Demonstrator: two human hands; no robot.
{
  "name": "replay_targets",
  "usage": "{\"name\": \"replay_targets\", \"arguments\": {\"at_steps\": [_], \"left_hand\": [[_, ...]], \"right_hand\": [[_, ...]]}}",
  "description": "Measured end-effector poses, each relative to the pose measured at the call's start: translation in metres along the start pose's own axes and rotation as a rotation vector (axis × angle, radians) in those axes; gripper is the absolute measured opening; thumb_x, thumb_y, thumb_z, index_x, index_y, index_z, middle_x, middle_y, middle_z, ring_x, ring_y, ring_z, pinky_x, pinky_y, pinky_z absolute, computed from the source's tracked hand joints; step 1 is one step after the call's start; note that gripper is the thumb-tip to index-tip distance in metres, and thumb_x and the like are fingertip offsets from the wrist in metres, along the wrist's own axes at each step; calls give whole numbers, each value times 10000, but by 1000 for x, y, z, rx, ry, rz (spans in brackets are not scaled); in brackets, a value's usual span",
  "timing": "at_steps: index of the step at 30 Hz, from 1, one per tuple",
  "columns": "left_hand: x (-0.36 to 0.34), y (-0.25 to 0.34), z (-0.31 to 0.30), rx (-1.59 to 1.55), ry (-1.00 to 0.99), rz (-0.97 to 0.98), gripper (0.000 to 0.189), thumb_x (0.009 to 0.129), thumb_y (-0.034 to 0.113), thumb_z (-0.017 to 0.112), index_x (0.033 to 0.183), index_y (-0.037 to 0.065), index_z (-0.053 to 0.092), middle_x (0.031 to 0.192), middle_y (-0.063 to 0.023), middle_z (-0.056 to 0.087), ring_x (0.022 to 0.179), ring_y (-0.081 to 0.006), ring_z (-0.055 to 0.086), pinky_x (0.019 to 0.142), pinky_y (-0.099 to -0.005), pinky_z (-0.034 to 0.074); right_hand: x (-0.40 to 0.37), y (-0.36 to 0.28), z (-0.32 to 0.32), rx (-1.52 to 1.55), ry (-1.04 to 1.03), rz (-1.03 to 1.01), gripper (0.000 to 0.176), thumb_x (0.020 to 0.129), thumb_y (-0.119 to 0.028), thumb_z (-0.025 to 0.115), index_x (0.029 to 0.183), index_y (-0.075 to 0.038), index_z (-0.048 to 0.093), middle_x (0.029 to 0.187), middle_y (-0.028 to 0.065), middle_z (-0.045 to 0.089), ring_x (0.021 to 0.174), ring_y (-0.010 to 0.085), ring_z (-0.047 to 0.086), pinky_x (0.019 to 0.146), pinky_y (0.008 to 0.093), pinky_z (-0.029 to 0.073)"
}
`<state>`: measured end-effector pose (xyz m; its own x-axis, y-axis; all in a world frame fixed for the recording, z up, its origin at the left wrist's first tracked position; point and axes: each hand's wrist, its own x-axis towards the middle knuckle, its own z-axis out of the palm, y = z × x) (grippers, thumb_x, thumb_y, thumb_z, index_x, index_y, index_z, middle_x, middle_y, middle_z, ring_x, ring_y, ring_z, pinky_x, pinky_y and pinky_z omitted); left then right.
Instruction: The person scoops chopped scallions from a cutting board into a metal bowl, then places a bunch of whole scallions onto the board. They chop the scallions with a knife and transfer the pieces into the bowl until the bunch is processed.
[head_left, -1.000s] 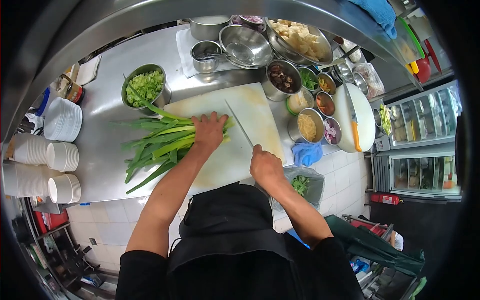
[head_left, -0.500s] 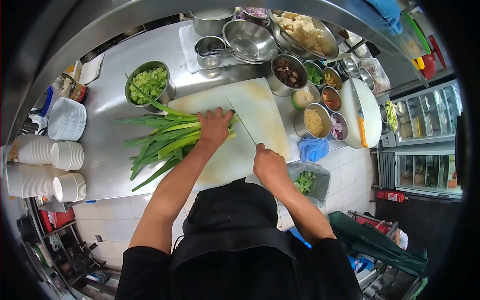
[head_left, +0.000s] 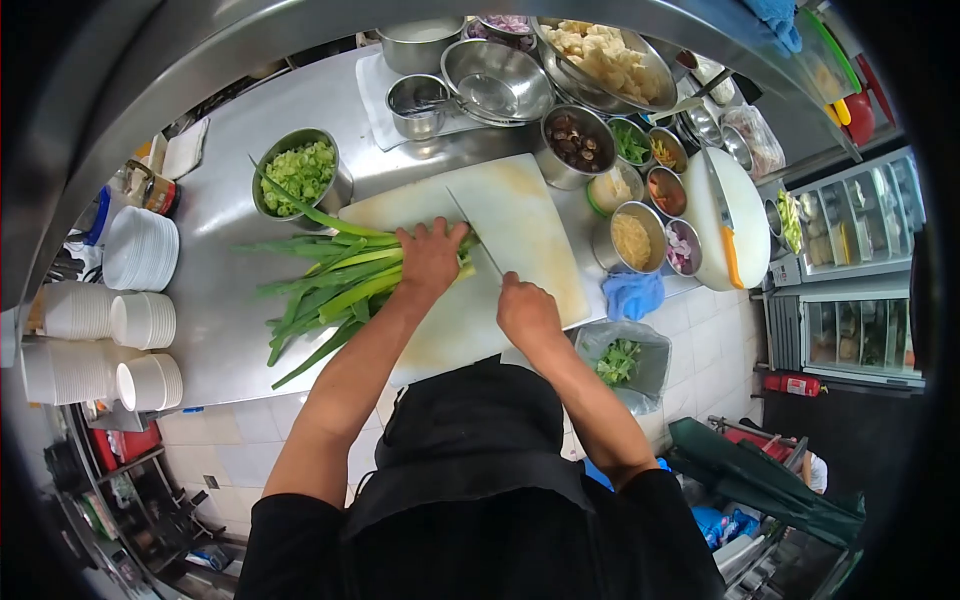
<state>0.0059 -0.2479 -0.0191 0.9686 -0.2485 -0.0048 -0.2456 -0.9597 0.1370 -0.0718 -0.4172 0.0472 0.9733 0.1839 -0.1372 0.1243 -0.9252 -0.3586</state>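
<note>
My left hand (head_left: 432, 262) presses down over a bunch of green onions (head_left: 335, 285), fingers curled around its cut end on the white cutting board (head_left: 520, 210). The long green leaves trail left past the board's edge onto the steel counter. My right hand (head_left: 529, 312) is wrapped around the handle of a kitchen knife (head_left: 478, 237), hiding most of that handle. Its thin blade points away from me, edge-on to the view, close beside the left fingertips and the cut ends. Behind the leaves stands a metal pot of chopped green pieces (head_left: 300, 180); one leaf crosses its rim.
Metal containers of mushrooms (head_left: 578, 142), shredded yellow food (head_left: 631, 240) and other ingredients line the board's right side. A second knife (head_left: 727, 225) lies on a round white board (head_left: 755, 215). Stacked white bowls (head_left: 150, 380) stand left. A lined bin (head_left: 640, 370) sits below the counter.
My right hand and the knife handle have shifted slightly left and nearer the green onions. The left hand keeps its hold, and the whole view has shifted a little.
</note>
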Motion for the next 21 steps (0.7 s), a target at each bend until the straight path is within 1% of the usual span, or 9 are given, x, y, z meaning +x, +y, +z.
{"name": "replay_targets", "arguments": {"at_steps": [3,5,7,8,13,15,17,20,21], "left_hand": [[-2,1,1,-16,-15,0,347,857,108,530,1179,237,519,1141,-103,540,1032,-370,563,915,-709,308],[-3,2,-1,-10,-47,-12,344,856,108,530,1175,236,522,1138,-102,542,1030,-371,563,911,-709,311],[-3,3,-5,10,-60,-9,384,847,97,526,1210,224,527,1160,-102,535,1045,-346,557,916,-658,331],[-3,4,-4,16,-57,-2,384,847,97,526,1210,224,527,1160,-102,535,1045,-346,557,916,-658,331],[-4,2,-1,-9,-20,-10,385,843,93,526,1207,220,525,1151,-106,534,1061,-349,548,929,-662,329],[-2,2,-2,-7,-24,-18,383,842,92,525,1204,217,525,1151,-106,534,1061,-350,547,928,-662,328],[-5,3,1,-2,-36,-14,381,841,91,524,1201,214,525,1151,-106,534,1062,-352,547,928,-662,328],[-2,0,1,1,-10,-1,370,836,96,529,1188,211,529,1154,-105,534,1061,-351,547,919,-658,330],[-5,0,3,3,-22,-6,364,834,101,532,1181,212,530,1156,-103,534,1062,-351,547,917,-654,330]], "right_hand": [[-19,-3,-23,-53,-9,12,126,844,-32,471,915,46,540,720,269,644,701,421,668,651,501,540],[-27,-7,-31,-7,-77,26,129,848,-37,470,919,45,538,726,268,646,701,419,667,656,501,539],[-5,0,-3,10,-39,18,154,849,-39,468,948,54,543,728,267,647,701,426,665,668,511,536],[4,3,9,25,-3,4,182,850,-41,467,976,63,547,729,265,648,702,433,663,681,520,533],[-13,-6,-22,-28,-46,41,172,852,-41,464,969,55,544,765,268,656,739,412,673,680,494,540],[-21,-9,-31,-13,-158,80,181,852,-45,468,978,55,552,791,266,663,756,404,676,689,482,542],[-4,-3,-3,13,-117,69,194,852,-50,469,990,58,554,796,267,664,756,411,675,700,489,540],[1,-4,-1,44,-67,55,193,857,-53,465,983,59,556,803,273,665,759,419,674,711,494,538],[-8,-4,-11,34,-99,69,191,857,-50,462,980,62,555,802,273,665,759,417,674,707,491,539]]}}
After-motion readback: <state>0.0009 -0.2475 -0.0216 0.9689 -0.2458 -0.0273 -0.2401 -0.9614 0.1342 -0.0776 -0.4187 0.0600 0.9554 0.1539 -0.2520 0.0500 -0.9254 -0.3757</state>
